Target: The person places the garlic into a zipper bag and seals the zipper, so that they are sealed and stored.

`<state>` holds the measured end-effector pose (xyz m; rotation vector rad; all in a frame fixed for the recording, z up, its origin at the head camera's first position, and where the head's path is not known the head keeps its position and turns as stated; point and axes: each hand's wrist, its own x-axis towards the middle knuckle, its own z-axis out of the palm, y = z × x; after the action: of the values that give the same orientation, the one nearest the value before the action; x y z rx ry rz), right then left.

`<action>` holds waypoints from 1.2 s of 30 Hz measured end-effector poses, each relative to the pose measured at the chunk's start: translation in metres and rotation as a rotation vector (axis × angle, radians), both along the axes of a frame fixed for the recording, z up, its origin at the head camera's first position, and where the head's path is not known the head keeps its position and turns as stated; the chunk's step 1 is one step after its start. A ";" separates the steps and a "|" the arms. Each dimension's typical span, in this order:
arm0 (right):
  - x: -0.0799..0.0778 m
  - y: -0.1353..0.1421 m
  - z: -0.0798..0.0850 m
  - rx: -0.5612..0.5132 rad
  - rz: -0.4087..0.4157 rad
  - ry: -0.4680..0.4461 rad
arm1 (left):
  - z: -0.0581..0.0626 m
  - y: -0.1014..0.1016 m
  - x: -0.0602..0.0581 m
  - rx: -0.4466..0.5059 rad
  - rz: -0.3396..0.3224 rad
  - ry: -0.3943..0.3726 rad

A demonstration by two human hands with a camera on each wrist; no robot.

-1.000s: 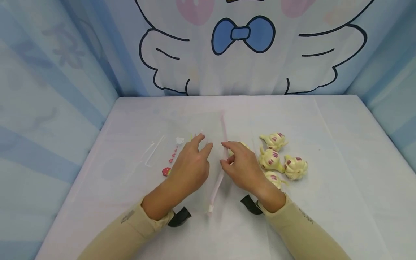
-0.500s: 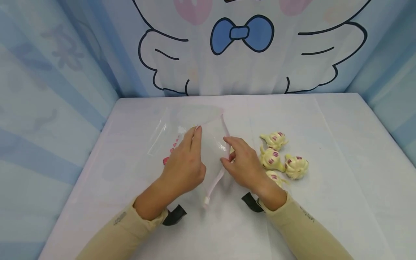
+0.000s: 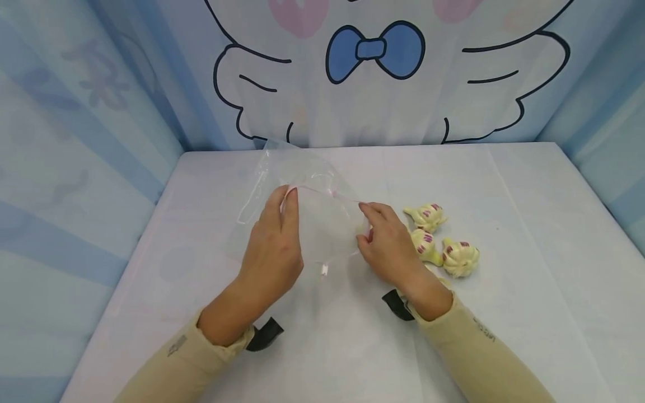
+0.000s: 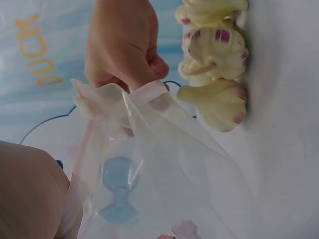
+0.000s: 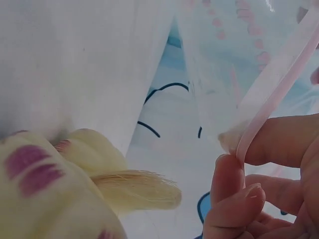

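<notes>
A clear plastic zip bag [image 3: 322,235] with a pink seal strip is held up between my two hands, its mouth pulled apart. Its white slider [image 3: 324,270] hangs at the near side. My left hand [image 3: 272,252] grips the left side of the mouth, the pink edge between its fingers. On the other side my right hand [image 3: 390,246] pinches the pink strip between thumb and fingers, as the right wrist view shows. Red and pink prints show on the bag [image 5: 224,59]. Cream garlic bulbs [image 3: 461,258] with purple marks lie just right of my right hand.
Several more garlic bulbs [image 4: 214,50] sit close together, one partly behind the right hand in the head view. A white cloth [image 3: 529,224] covers the table. Blue printed curtains [image 3: 373,106] stand at the back and both sides.
The bag has come up off the table and its mouth has been spread. My left hand has moved left and taken the pink edge; my right hand has shifted slightly right and up.
</notes>
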<state>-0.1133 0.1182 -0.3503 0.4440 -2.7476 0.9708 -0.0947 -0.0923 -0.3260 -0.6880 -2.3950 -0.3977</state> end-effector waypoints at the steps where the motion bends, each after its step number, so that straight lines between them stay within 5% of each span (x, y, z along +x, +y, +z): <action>1: 0.000 0.000 0.001 0.002 -0.001 -0.005 | 0.001 -0.001 0.000 -0.006 0.001 0.007; 8: -0.001 0.001 0.003 -0.006 0.003 -0.077 | 0.005 -0.004 0.002 0.000 0.005 -0.069; 15: -0.003 0.004 0.002 -0.016 0.036 -0.007 | 0.003 -0.007 0.001 0.002 0.037 -0.038; 25: -0.005 0.005 0.005 0.007 -0.020 -0.159 | 0.008 -0.010 0.000 -0.007 0.070 -0.087; 36: -0.005 0.001 0.009 0.018 -0.039 -0.147 | 0.009 -0.006 0.011 -0.172 0.265 0.208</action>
<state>-0.1182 0.1195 -0.3414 0.3324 -2.8853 1.0081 -0.0836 -0.0983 -0.3166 -0.4514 -2.2964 -0.0085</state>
